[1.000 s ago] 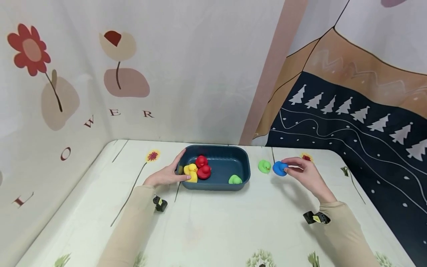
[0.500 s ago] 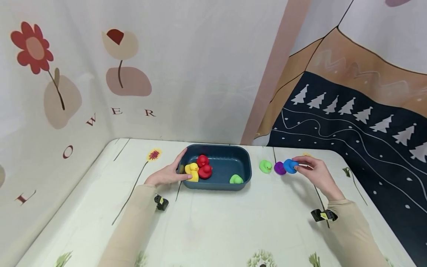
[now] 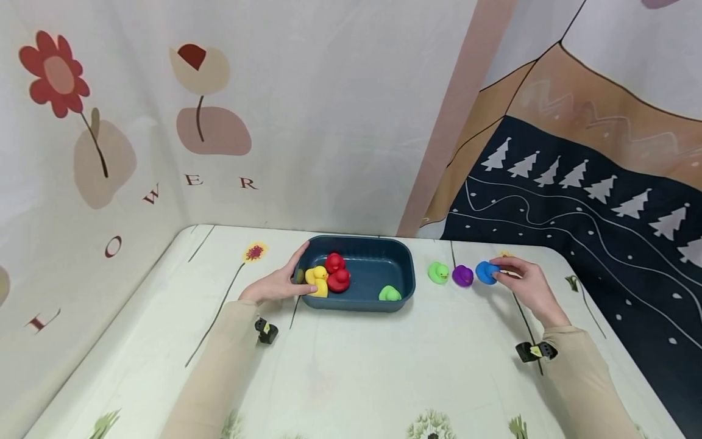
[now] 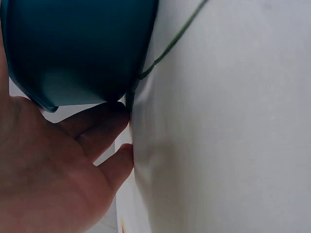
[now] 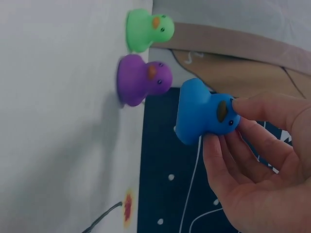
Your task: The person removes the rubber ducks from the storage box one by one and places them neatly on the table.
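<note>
My right hand point(image 3: 528, 286) pinches a blue rubber duck point(image 5: 199, 111) by its head. In the right wrist view the duck is held off the white table, its base turned toward the tabletop. Left of it, a purple rubber duck point(image 3: 463, 276) and a green rubber duck point(image 3: 438, 272) stand in a row on the table. My left hand point(image 3: 280, 284) holds the left end of a dark blue tub point(image 3: 378, 303), the thumb over its front rim. Inside are two red ducks point(image 3: 338, 280), yellow duck shapes point(image 3: 317, 276) partly behind the thumb, and a light green duck point(image 3: 390, 293).
A white cloth point(image 3: 351, 372) printed with flowers covers the table. Behind it hangs a pale printed curtain point(image 3: 323, 122), with a dark blue tree-patterned part point(image 3: 548, 213) at the right.
My right hand has moved to the right with the blue duck. The purple duck, hidden behind the blue one a second ago, now shows fully. My left hand stays at the tub.
</note>
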Demonstrator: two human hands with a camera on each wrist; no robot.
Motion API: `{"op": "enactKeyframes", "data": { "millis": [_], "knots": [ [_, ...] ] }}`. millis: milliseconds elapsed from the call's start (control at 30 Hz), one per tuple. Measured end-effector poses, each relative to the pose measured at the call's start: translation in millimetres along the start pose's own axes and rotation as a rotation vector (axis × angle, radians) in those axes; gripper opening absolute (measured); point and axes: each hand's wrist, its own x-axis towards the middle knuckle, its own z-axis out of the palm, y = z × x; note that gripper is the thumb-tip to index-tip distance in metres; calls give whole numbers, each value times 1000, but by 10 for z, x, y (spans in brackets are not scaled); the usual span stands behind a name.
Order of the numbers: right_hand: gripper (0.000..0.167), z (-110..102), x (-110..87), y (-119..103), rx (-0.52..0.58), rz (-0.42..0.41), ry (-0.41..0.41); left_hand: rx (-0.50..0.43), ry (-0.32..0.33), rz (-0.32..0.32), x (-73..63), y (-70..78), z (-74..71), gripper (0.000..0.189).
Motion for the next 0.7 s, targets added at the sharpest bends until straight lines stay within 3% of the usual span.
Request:
{"op": "enactKeyframes", "data": {
  "millis": [700],
  "knots": [
    [34, 61, 130, 308, -2, 97, -5, -11, -13, -4, 4, 31, 8, 109]
  ]
}}
